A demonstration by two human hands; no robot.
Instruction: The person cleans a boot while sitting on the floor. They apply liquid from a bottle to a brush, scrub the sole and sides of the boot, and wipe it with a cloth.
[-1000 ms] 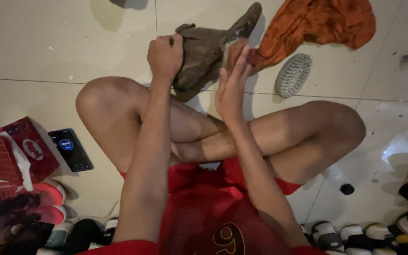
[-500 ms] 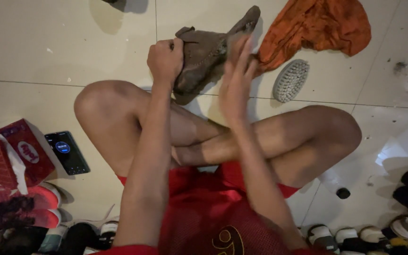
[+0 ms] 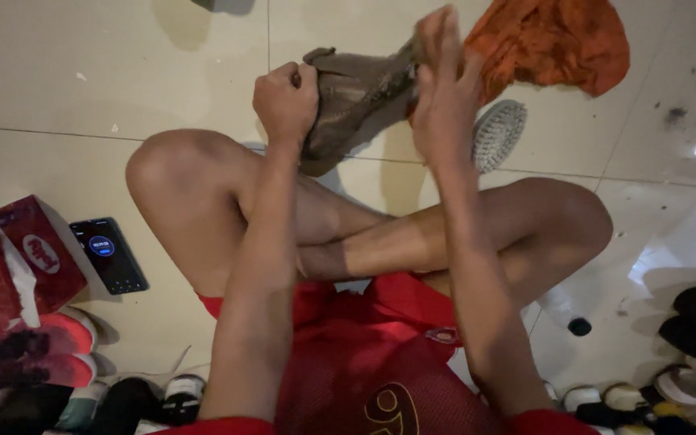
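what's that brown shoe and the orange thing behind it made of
The brown shoe looks like matte suede or nubuck: dull, soft-napped, no shine. The orange thing seems to be thin woven cloth, crumpled in loose folds. Neither can be told for certain.

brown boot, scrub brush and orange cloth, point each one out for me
brown boot (image 3: 356, 101): head view, on the side of its upper between the two hands.
scrub brush (image 3: 499, 133): head view, on its bristle face.
orange cloth (image 3: 553, 44): head view, on the middle of the crumpled fabric.
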